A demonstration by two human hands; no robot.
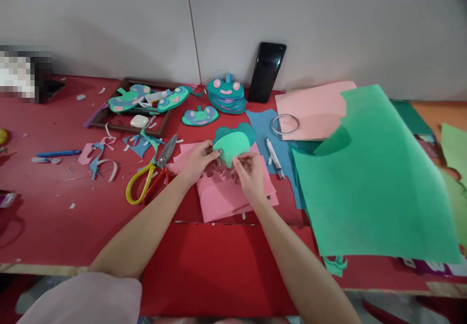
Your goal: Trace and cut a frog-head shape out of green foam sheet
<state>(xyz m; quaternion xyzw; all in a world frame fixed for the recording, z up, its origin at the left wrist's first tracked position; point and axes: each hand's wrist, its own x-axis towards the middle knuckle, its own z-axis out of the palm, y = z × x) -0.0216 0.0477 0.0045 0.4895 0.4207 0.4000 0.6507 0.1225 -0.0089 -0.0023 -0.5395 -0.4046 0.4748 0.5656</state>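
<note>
Holds a light green piece (232, 143), felt-like, at the centre of the frame, with both hands closed on it. Broadens and rounds at the top, then tapers to a point toward the bottom of the frame, with no clear long axis.

Grips the left edge with the left hand (200, 162), thumb lying on the near face. Pinches beside the lower point with the right hand (251, 171), thumb against the material. Makes contact on both sides, so with neither hand nearer; from the left grip, extends toward the right of the frame, and from the right grip, upward and slightly left. Leaves the upper right edge free of fingers.

Behind, rises past that upper edge as a scalloped teal piece (248, 131); cannot tell whether joined or merely held together.

Underneath, spreads out in folded pink sheets (219, 202). To the left of centre, shows scissors (164, 156), blades toward the top. To the right, shows a white pen (274, 156) beside a blue sheet (260, 123), then a large green sheet (375, 188). Above centre, shows stacked felt faces (226, 90) near a black phone (267, 73), propped against the wall (328, 27).
</note>
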